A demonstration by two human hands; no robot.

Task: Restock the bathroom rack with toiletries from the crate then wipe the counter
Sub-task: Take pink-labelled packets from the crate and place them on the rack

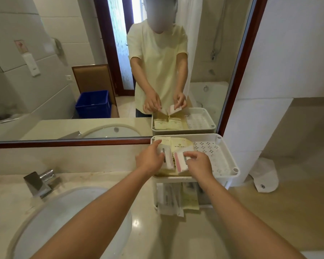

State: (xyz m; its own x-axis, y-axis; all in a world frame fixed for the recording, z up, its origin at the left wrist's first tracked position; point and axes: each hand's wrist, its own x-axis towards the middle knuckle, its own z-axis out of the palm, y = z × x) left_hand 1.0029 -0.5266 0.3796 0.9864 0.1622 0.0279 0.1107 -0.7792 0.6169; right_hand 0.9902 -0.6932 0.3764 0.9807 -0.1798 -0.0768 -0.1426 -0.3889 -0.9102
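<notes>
A white two-tier rack (230,156) stands on the counter against the mirror. Its top tray holds pale yellow sachets (181,144) on the left half, and its perforated right half is bare. My left hand (150,157) holds a white packet (167,158) with a pink edge over the sachets. My right hand (199,164) pinches a second white and pink packet (181,161) beside it. The lower shelf (176,200) carries more packets, white and yellow.
A round sink (64,217) with a chrome tap (40,182) lies left of the rack. The marble counter (241,221) runs to the right, where a white folded item (265,176) lies. The mirror shows a blue crate (93,103) behind me.
</notes>
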